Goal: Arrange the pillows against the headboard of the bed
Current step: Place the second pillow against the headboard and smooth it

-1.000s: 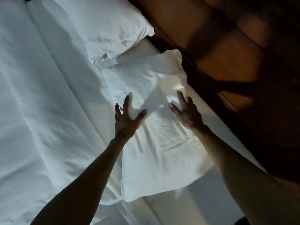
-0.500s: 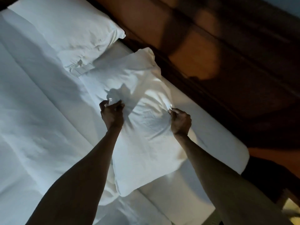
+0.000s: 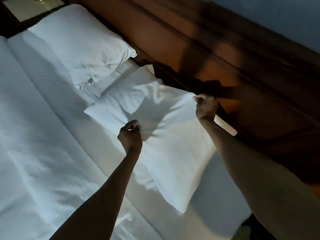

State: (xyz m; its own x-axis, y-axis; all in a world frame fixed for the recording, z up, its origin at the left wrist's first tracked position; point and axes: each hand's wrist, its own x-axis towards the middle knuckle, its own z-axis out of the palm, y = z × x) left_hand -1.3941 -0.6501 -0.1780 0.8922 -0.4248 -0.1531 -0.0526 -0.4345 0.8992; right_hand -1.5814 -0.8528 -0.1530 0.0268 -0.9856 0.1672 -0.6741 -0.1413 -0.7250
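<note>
A white pillow (image 3: 174,146) hangs lifted off the bed, held in both hands. My left hand (image 3: 130,137) pinches its fabric near the middle of the near edge. My right hand (image 3: 206,106) grips its far edge close to the wooden headboard (image 3: 173,40). The pillow's lower corner droops toward the mattress. A second white pillow (image 3: 81,42) lies flat on the bed at the upper left, its far side along the headboard.
The white duvet (image 3: 34,144) covers the left of the bed. A bare strip of sheet (image 3: 220,193) shows at the lower right under the pillow. A dark nightstand with a white top (image 3: 27,7) stands at the top left corner.
Both hands went from open above the pillow to gripping it. They have since lifted it, and my right hand has moved out toward the headboard.
</note>
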